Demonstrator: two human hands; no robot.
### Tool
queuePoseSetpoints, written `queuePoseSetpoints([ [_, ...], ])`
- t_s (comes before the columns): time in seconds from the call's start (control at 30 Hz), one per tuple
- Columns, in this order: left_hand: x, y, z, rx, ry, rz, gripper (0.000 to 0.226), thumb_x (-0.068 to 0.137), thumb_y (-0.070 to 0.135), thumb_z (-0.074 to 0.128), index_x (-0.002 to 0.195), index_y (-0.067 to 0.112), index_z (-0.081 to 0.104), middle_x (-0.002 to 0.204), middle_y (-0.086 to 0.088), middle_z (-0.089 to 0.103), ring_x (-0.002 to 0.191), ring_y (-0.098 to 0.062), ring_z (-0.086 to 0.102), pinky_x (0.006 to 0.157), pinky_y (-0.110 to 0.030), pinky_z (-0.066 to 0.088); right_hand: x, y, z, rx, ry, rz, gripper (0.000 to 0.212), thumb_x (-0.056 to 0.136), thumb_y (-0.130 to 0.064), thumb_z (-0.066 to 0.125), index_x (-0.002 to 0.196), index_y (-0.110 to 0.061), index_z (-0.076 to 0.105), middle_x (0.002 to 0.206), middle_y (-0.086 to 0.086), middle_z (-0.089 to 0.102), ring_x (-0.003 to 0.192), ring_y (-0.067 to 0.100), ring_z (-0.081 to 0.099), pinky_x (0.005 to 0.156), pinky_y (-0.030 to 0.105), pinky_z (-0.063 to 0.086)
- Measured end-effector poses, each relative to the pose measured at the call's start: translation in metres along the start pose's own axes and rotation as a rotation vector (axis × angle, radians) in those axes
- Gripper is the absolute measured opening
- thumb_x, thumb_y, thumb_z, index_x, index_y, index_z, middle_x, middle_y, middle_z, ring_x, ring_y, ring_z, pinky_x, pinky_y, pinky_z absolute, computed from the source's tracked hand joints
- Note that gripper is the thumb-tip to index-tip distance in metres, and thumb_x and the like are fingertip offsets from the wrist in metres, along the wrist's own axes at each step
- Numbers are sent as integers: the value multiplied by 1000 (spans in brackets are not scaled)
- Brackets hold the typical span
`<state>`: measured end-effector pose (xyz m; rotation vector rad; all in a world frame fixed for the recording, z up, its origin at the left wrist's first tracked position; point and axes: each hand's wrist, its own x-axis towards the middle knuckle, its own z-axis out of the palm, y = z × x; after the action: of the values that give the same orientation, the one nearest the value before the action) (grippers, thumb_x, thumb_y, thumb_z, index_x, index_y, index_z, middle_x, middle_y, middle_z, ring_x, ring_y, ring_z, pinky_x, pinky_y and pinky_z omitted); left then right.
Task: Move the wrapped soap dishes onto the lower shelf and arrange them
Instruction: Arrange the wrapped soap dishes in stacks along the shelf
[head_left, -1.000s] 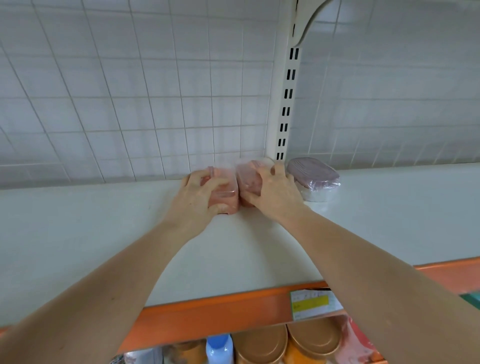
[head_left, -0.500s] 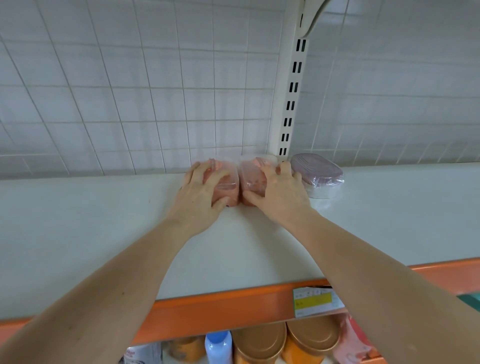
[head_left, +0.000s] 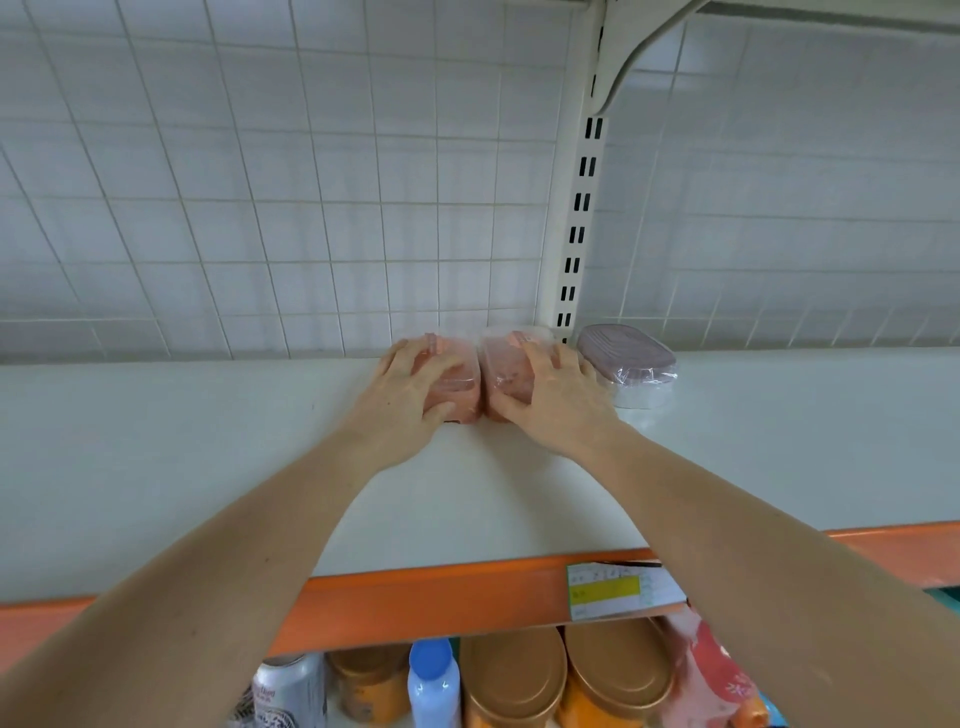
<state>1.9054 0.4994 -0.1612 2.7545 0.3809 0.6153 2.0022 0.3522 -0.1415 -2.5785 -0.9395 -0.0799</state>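
Two pink soap dishes in clear wrap stand side by side at the back of the white shelf (head_left: 208, 467), touching each other. My left hand (head_left: 400, 400) grips the left pink dish (head_left: 460, 387) from above, thumb at its front. My right hand (head_left: 556, 400) grips the right pink dish (head_left: 506, 371) the same way. A mauve wrapped soap dish (head_left: 628, 358) on a white base sits just right of my right hand, against the back wall.
A slotted white upright (head_left: 579, 218) and bracket rise behind the dishes. The shelf has an orange front edge (head_left: 415, 597) with a yellow price tag (head_left: 613, 592). Below stand brown lidded tubs (head_left: 514, 675), a blue-capped bottle (head_left: 434, 686) and a can (head_left: 285, 696).
The view has tilted slightly. Both hands stay on the two pink dishes, which sit a little closer to the back wall than before.
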Motion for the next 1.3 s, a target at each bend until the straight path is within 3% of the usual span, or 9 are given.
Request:
queuePoseSetpoints([
  [0.13, -9, 6, -13, 139, -43, -106, 66, 94, 40, 46, 148, 26, 12, 156, -2, 3, 144, -21, -8, 117, -43, 9, -4, -2, -10, -64, 11, -28, 66, 89, -50, 47, 146, -30, 20, 150, 7, 20, 138, 30, 19, 108, 47, 23],
  [0.27, -25, -1, -44, 205, 26, -183, 61, 97, 36, 41, 148, 18, 13, 156, -6, 9, 145, -20, -1, 116, -34, 3, 2, -25, -22, -161, -21, -89, 61, 90, -43, 48, 142, -15, 30, 145, 9, 29, 137, 29, 20, 105, 47, 29],
  [0.47, -80, -36, -106, 301, 5, -334, 61, 97, 38, 40, 148, 14, 15, 153, -8, 17, 142, -22, 13, 114, -34, 11, -9, -102, -10, -191, -77, -216, 54, 91, -39, 46, 137, -12, 35, 138, 12, 37, 132, 29, 27, 101, 45, 32],
  [0.8, -258, -161, -261, 440, 145, -569, 62, 95, 38, 44, 146, 12, 20, 151, -8, 24, 139, -25, 21, 111, -33, 18, -94, -341, 39, -125, -155, -475, 56, 95, -39, 46, 142, -12, 31, 143, 11, 34, 134, 27, 27, 101, 40, 31],
  [1.0, -368, -242, -345, 473, 128, -700, 59, 96, 36, 44, 146, 12, 24, 149, -8, 26, 136, -26, 24, 109, -34, 22, -149, -493, 81, -51, -183, -602, 58, 93, -40, 48, 142, -12, 32, 144, 12, 35, 133, 29, 30, 102, 39, 32],
  [1.3, -407, -339, -417, 507, 179, -696, 58, 95, 34, 45, 145, 12, 25, 148, -8, 28, 136, -26, 27, 109, -34, 23, -144, -638, 116, 27, -146, -695, 52, 91, -40, 50, 135, -12, 42, 135, 15, 44, 125, 31, 42, 93, 35, 38],
])
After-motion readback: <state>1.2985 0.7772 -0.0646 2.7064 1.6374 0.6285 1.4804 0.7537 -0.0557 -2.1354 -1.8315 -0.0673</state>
